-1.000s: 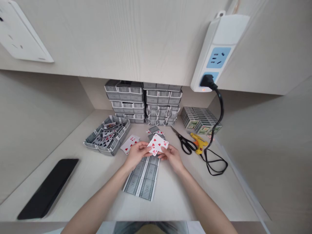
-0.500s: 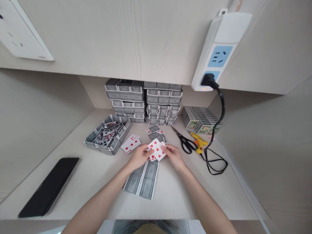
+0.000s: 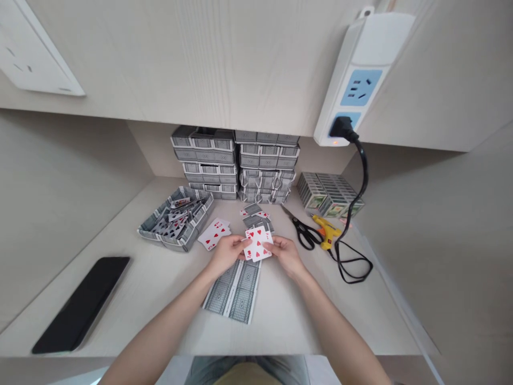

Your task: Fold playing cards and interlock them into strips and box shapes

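Between my two hands are a few overlapping playing cards (image 3: 259, 243), face up, with red hearts; a five lies on top. My left hand (image 3: 227, 253) pinches their left side, thumb on the faces. On the right side, my right hand (image 3: 287, 255) grips them the same way. Just below lies a flat panel of joined cards (image 3: 236, 291), grey patterned backs up. Loose face-up heart cards (image 3: 215, 234) rest left of my left hand. Beyond the held cards is a small scattered pile of cards (image 3: 253, 216), mostly backs up.
A card-built tray (image 3: 188, 243) full of loose cards stands left. Stacked card-built boxes (image 3: 212, 158) line the back. To the right are black scissors (image 3: 306, 235), a yellow glue gun (image 3: 328, 231) with its cord, and card packs (image 3: 328, 195). A black phone-like slab (image 3: 82, 305) lies front left.
The held cards have been turned more upright and squared closer together between my hands. Both hands stay gripping them in nearly the same place. The view has shifted slightly.
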Available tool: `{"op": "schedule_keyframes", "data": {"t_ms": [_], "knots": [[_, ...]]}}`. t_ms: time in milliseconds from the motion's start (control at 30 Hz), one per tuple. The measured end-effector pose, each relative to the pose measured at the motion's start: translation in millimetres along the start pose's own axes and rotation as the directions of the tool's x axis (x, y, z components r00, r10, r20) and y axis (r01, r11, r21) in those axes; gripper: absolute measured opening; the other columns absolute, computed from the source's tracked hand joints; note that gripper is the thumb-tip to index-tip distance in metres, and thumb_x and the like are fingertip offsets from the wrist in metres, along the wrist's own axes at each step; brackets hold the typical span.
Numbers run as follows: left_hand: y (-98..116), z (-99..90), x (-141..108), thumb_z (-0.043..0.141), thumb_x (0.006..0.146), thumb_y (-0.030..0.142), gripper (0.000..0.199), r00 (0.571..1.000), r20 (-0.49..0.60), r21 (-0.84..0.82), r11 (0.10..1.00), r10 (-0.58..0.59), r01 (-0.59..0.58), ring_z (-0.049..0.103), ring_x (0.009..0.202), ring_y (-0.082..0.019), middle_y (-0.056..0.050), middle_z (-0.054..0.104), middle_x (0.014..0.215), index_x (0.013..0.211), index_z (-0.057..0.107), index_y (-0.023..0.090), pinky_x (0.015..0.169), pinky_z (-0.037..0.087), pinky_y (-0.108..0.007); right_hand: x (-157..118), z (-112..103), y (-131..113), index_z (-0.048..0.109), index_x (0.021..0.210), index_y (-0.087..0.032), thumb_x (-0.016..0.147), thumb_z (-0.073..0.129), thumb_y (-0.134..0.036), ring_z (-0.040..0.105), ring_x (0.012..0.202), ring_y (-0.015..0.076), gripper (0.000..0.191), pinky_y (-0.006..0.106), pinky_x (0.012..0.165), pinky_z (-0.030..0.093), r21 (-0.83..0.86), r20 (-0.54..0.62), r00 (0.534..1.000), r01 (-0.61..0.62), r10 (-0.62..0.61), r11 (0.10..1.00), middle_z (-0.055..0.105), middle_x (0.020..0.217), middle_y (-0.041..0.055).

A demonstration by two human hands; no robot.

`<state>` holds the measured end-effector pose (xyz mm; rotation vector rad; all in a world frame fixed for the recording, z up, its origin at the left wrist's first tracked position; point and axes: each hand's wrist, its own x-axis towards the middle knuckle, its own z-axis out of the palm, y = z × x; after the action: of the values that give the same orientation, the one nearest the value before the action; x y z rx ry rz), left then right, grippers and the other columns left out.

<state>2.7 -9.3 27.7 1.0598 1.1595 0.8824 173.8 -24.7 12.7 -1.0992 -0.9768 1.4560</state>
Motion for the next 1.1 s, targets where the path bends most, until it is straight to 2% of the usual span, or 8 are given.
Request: {"op": "schedule_keyframes", "data": {"t_ms": [233, 567, 733, 1100], "knots": [[0.8, 0.8, -0.3, 0.068, 0.062, 0.036, 0.027, 0.999, -0.019, 0.002, 1.0, 0.03, -0.03, 0.063, 0.058, -0.016, -0.003, 0.07, 0.069, 0.075, 0.064, 0.013, 0.054, 0.051, -0.026, -0.8, 1.0, -1.0, 0.066, 0.069, -0.014, 0.043, 0.08, -0.042, 0.062, 0.058, 0.0179, 0.04, 0.031, 0.063, 0.048, 0.016, 0.003, 0.999, -0.04, 0.04, 0.999, 0.07, 0.067, 0.0042], [-4.1, -2.1, 3.6, 0.065, 0.063, 0.04, 0.029, 0.996, -0.043, 0.062, 0.995, 0.082, -0.079, 0.061, 0.057, -0.015, -0.002, 0.067, 0.065, 0.075, 0.064, 0.013, 0.053, 0.049, -0.025, -0.8, 1.8, 0.4, 0.066, 0.07, -0.013, 0.042, 0.08, -0.044, 0.064, 0.06, 0.021, 0.043, 0.036, 0.064, 0.05, -0.015, 0.011, 0.995, -0.097, 0.097, 0.995, 0.07, 0.065, 0.0047], [-1.7, -2.2, 1.7, 0.062, 0.065, 0.037, 0.025, 0.994, -0.025, 0.104, 0.989, 0.109, -0.106, 0.059, 0.056, -0.014, 0.0, 0.065, 0.064, 0.073, 0.064, 0.014, 0.052, 0.048, -0.024, -1.3, 2.4, -0.3, 0.066, 0.07, -0.013, 0.045, 0.079, -0.04, 0.064, 0.061, 0.0196, 0.039, 0.034, 0.064, 0.05, -0.018, 0.0, 0.995, -0.099, 0.099, 0.995, 0.07, 0.068, 0.0053], [-5.3, -4.1, 4.0, 0.062, 0.065, 0.039, 0.027, 0.993, -0.021, 0.14, 0.984, 0.118, -0.114, 0.058, 0.056, -0.015, -0.001, 0.066, 0.064, 0.075, 0.065, 0.013, 0.051, 0.047, -0.024, 0.3, 0.1, 2.0, 0.067, 0.073, -0.013, 0.044, 0.08, -0.04, 0.065, 0.062, 0.0213, 0.042, 0.035, 0.063, 0.051, -0.035, 0.013, 0.992, -0.126, 0.127, 0.991, 0.07, 0.069, 0.0062]]}}
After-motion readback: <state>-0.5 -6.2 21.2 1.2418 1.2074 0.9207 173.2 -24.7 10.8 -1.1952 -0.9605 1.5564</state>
